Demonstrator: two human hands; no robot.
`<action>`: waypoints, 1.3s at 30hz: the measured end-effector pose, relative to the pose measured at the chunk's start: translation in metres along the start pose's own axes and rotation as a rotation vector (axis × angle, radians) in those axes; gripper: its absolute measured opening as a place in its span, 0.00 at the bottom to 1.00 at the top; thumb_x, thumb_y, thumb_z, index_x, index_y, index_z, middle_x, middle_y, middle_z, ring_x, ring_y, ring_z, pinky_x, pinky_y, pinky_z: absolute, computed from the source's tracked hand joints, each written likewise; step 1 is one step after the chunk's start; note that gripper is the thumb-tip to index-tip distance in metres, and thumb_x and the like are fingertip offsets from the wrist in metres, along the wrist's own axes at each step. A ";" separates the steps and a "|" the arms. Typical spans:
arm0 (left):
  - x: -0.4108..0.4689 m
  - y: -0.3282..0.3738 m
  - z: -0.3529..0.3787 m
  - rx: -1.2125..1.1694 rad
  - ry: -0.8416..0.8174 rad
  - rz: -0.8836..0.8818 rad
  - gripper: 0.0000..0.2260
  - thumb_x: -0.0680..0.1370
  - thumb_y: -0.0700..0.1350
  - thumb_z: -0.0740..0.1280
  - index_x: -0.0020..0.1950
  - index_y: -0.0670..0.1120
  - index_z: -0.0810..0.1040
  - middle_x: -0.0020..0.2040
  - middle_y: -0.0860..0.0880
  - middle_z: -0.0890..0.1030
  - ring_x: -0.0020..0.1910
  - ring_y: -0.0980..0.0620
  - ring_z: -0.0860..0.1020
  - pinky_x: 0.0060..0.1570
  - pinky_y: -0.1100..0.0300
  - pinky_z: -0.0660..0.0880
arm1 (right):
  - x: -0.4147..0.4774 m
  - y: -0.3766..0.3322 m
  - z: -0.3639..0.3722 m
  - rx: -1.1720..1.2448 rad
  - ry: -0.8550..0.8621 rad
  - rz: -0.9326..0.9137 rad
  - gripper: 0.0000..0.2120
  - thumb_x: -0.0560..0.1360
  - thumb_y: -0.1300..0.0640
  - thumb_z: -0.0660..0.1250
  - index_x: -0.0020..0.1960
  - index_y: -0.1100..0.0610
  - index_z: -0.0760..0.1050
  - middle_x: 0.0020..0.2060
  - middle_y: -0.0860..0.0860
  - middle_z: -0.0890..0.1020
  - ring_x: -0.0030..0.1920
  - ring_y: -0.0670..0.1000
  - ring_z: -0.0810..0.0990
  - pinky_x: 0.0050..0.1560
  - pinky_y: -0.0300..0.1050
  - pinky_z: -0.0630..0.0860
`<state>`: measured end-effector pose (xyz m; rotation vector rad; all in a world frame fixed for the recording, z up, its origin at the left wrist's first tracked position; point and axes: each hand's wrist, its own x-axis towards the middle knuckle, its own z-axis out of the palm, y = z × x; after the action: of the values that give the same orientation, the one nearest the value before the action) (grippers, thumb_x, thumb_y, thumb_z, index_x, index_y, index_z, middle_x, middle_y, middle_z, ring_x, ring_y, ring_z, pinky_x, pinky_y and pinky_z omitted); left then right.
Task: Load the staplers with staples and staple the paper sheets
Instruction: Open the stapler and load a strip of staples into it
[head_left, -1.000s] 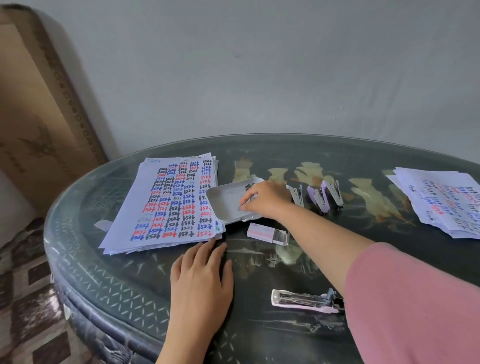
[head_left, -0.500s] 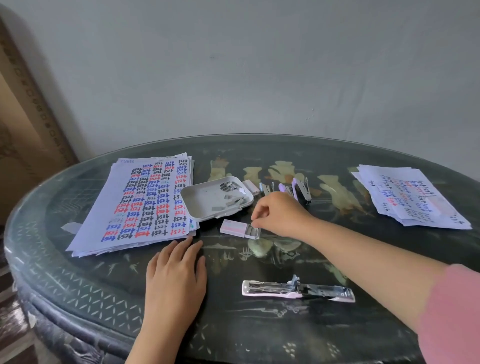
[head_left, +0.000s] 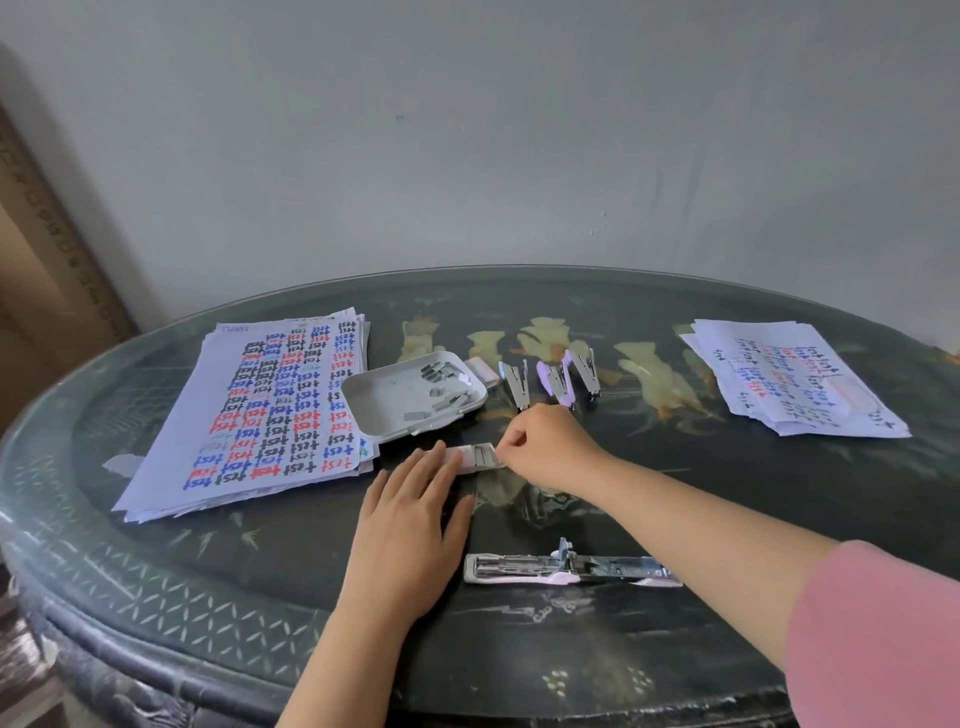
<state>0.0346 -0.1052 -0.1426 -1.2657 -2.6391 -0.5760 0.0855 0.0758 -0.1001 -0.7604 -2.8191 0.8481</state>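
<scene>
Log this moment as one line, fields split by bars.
left hand: fingers rest on staple box | right hand: pinches staple box's open end | opened stapler: flat on table, untouched | tray: loose staples

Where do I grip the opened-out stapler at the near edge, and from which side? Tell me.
Pinch the stapler across its narrow width on its left, white-tipped half, from above. It lies flat and long, left to right, hinge sticking up mid-length, and the right forearm passes close to its right end. The left hand lies nearest; the right hand pinches the staple box.
</scene>
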 end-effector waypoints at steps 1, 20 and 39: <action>0.000 0.000 0.000 0.000 -0.005 0.004 0.27 0.77 0.61 0.46 0.74 0.55 0.64 0.74 0.56 0.63 0.74 0.56 0.59 0.73 0.56 0.54 | 0.002 0.000 0.001 0.015 0.004 0.029 0.18 0.74 0.58 0.66 0.27 0.66 0.74 0.35 0.60 0.83 0.35 0.57 0.80 0.35 0.36 0.74; -0.002 -0.001 0.001 -0.015 -0.038 -0.010 0.27 0.77 0.62 0.45 0.76 0.59 0.52 0.77 0.61 0.52 0.76 0.60 0.50 0.74 0.58 0.46 | 0.000 -0.020 0.007 0.095 0.165 0.266 0.16 0.67 0.56 0.69 0.27 0.60 0.66 0.23 0.51 0.67 0.26 0.51 0.69 0.27 0.40 0.69; -0.001 -0.003 -0.005 -0.155 -0.060 -0.023 0.24 0.80 0.58 0.54 0.76 0.61 0.52 0.75 0.64 0.55 0.75 0.63 0.52 0.75 0.58 0.47 | -0.035 -0.002 -0.026 0.767 0.055 0.200 0.07 0.74 0.67 0.68 0.51 0.65 0.73 0.41 0.60 0.85 0.39 0.55 0.86 0.40 0.50 0.83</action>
<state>0.0331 -0.1096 -0.1391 -1.3155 -2.7067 -0.7714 0.1212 0.0695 -0.0758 -0.8947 -2.0949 1.7381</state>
